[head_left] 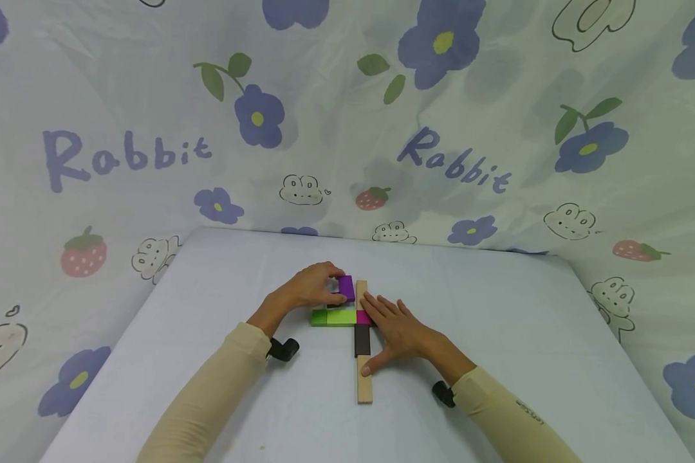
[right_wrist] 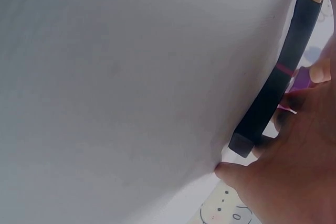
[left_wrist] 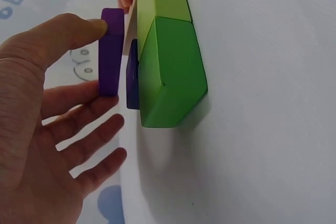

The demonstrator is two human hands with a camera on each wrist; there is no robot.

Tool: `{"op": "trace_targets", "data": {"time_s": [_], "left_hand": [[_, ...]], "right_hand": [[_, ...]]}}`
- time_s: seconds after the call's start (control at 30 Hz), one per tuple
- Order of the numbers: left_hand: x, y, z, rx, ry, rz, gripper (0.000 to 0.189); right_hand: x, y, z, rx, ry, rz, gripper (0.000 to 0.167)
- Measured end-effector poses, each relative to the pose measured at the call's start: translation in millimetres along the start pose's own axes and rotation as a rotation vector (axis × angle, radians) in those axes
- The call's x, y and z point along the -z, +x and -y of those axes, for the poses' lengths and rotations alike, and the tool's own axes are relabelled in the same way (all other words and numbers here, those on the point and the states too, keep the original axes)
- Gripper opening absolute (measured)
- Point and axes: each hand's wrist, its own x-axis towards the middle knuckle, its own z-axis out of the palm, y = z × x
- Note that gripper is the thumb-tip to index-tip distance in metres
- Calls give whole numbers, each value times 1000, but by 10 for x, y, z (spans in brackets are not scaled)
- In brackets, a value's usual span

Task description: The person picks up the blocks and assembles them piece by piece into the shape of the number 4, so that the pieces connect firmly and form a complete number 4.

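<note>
My left hand (head_left: pixel 309 286) pinches a purple block (head_left: pixel 346 289) between thumb and fingers; in the left wrist view this purple block (left_wrist: pixel 110 51) stands apart from the green block (left_wrist: pixel 181 72). A dark block (head_left: pixel 333 304), partly hidden, lies under that hand. My right hand (head_left: pixel 402 331) spreads its fingers along a column of blocks: a wooden block (head_left: pixel 361 288), a magenta block (head_left: pixel 363 317), a dark brown block (head_left: pixel 361 339) and another wooden block (head_left: pixel 364 389). Its thumb rests at the near wooden block. A lime block (head_left: pixel 342 318) extends left from the magenta one.
The blocks lie on a white table (head_left: pixel 469 289). Behind it hangs a printed curtain (head_left: pixel 347 148) with flowers and rabbits. A black wrist camera (head_left: pixel 284 349) shows at the left wrist and another black camera (head_left: pixel 443 393) at the right.
</note>
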Motion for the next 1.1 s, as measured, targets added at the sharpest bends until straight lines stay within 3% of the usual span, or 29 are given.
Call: {"op": "trace_targets", "data": {"time_s": [0.47, 1.1], "left_hand": [[51, -82, 37, -5, 28, -8, 63], [55, -167, 80, 55, 8, -10, 62]], "right_hand": [[12, 22, -1, -7, -10, 8, 139], [6, 0, 13, 3, -15, 1, 139]]}}
